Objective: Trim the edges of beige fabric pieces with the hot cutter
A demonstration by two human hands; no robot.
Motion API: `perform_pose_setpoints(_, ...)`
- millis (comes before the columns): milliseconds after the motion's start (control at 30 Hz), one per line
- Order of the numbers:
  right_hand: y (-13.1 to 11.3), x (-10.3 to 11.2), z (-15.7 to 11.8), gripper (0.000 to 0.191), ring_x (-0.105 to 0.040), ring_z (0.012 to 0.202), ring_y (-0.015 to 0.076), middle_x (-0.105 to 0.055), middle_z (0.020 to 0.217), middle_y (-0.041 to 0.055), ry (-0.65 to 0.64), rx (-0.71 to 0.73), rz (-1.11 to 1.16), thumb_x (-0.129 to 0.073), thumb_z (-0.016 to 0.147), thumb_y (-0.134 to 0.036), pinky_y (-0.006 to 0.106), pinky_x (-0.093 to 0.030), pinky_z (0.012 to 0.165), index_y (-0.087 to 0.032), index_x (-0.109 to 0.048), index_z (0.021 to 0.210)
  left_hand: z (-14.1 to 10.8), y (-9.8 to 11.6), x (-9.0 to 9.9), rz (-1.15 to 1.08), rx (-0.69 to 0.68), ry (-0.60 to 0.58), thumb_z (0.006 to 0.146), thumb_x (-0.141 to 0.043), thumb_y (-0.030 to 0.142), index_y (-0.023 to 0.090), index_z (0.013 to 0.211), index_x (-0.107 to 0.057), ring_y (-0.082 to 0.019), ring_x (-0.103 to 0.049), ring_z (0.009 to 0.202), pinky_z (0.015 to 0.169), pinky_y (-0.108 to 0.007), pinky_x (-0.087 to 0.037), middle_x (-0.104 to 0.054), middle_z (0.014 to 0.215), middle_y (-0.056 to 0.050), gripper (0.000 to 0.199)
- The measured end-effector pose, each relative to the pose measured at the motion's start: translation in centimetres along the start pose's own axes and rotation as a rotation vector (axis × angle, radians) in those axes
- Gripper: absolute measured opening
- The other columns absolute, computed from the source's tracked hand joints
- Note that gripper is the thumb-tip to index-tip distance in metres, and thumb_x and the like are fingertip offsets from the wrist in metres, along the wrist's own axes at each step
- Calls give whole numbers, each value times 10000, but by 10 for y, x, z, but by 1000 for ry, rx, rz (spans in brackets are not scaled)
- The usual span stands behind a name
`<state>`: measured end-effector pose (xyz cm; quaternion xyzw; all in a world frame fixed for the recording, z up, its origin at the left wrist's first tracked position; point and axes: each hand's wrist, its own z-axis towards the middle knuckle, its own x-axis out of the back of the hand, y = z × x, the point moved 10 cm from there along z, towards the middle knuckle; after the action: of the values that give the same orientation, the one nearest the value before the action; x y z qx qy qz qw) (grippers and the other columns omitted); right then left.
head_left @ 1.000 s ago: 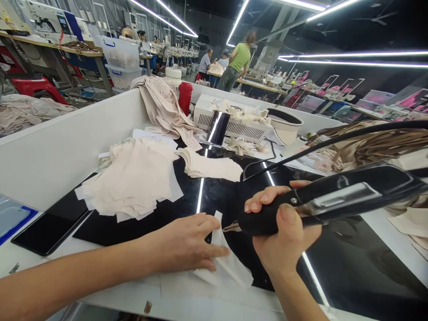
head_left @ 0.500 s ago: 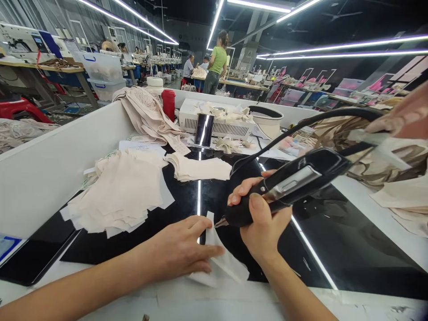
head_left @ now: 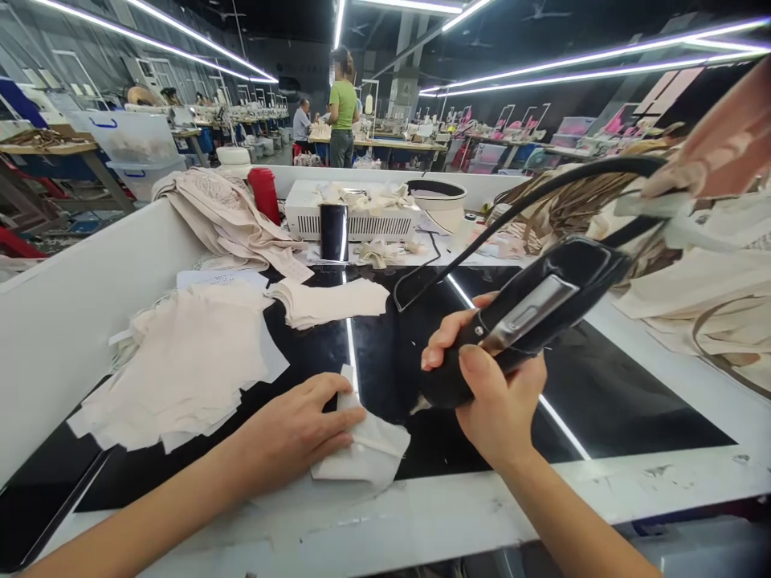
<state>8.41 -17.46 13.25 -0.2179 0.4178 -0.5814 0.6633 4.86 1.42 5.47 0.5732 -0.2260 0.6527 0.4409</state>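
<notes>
"Two bare hands work low over a glossy black panel (head_left: 614, 393) on our white counter (head_left: 434, 514). What are we holding?"

"Our right hand (head_left: 503, 401) is clamped around a black corded tool (head_left: 536, 297), its metal tip (head_left: 420, 405) pointed down beside a pale cloth piece (head_left: 378, 451), apart from it. Our left hand (head_left: 295, 429) lies on that piece, fingers slightly apart, apparently pressing."

"Where does the work stand?"

"We judge it a positioning step: the piece lies at the panel's near edge, partly under our fingers. Whether the tool is running, we cannot tell."

"And the next move?"

"It calls, in our view, for a flat, steady piece, fingertips out of the tip's path, and a controlled wrist if tip is to meet cloth. We would mind the black cable (head_left: 602, 168), arching near another person's hand (head_left: 716, 140); a tug could spoil our aim."

"Around us?"

"A loose pile of pale pieces (head_left: 186, 361) sits at left, a smaller cloth stack (head_left: 337, 304) beyond our work."
</notes>
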Motion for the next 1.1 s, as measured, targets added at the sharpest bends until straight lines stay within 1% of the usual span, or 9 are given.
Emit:
perform_pose_setpoints(133,-9,14,-3,423,-678,700,143,-707,914,-29,6,35,-80,-876,882,-379,309,-610,658,-278,-582,1168,10,1,10,-8,1,33,1148,-395,200,192,1222,-651,-256,-602,1260,1101,-408,-537,-587,1352,-123,267)
perform_pose_setpoints(300,-22,19,0,379,-700,828,170,-725,1057,16,1,71,-247,-852,894,-449,322,-621,727,-264,-606,1117,31,16,6,-5,-44,8,1142,-448,204,175,1091,-678,-211,-671,1018,926,-345,-574,-680,1121,-70,237)
perform_pose_setpoints(400,-26,25,0,487,-701,980,200,-706,1216,53,8,81,-363,-856,882,-443,347,-622,825,-269,-619,1271,43,20,-4,5,-7,-30,1107,-574,238,178,1075,-690,-214,-673,978,877,-346,-572,-685,1077,-51,135)
perform_pose_setpoints(500,-45,45,-10,661,-650,1187,231,-641,1351,59,109,241,-427,-868,868,-348,398,-580,990,-323,-564,1455,51,22,-16,-7,29,-73,1051,-692,243,178,1071,-684,-221,-670,1012,904,-352,-563,-677,1080,-42,69)
perform_pose_setpoints(600,-71,70,-33,516,-668,1034,213,-688,1148,32,232,462,-488,-855,844,-207,368,-562,930,-321,-679,1315,55,22,-23,-17,56,-95,1047,-682,187,168,958,-643,-200,-657,985,906,-324,-546,-664,1035,-33,99)
perform_pose_setpoints(667,-71,69,-46,281,-668,852,190,-709,946,18,115,468,-548,-800,870,-153,321,-562,793,-278,-741,1114,55,22,-25,-17,69,-98,1064,-624,152,168,912,-605,-189,-643,939,879,-309,-534,-655,993,-28,154)
perform_pose_setpoints(800,-16,44,-72,173,-671,640,152,-724,837,-5,-265,130,-613,-717,951,-239,244,-545,551,-289,-731,1116,54,17,-20,-40,149,-79,1062,-564,135,177,945,-590,-183,-612,825,786,-291,-497,-634,898,-8,128)
perform_pose_setpoints(967,76,32,-97,524,-602,539,115,-757,1055,39,-356,-479,-591,-773,848,-478,262,-536,559,-250,-698,1313,52,3,9,-414,370,21,998,-620,136,200,1081,-644,-168,-643,906,839,-266,-482,-685,978,4,107)
perform_pose_setpoints(1100,108,-13,-112,454,-488,407,84,-650,678,-10,-661,-753,-391,-637,898,-630,208,-358,438,-181,-690,948,43,-14,28,-728,499,129,900,-734,246,220,1189,-714,-170,-652,900,838,-275,-485,-715,976,10,291)
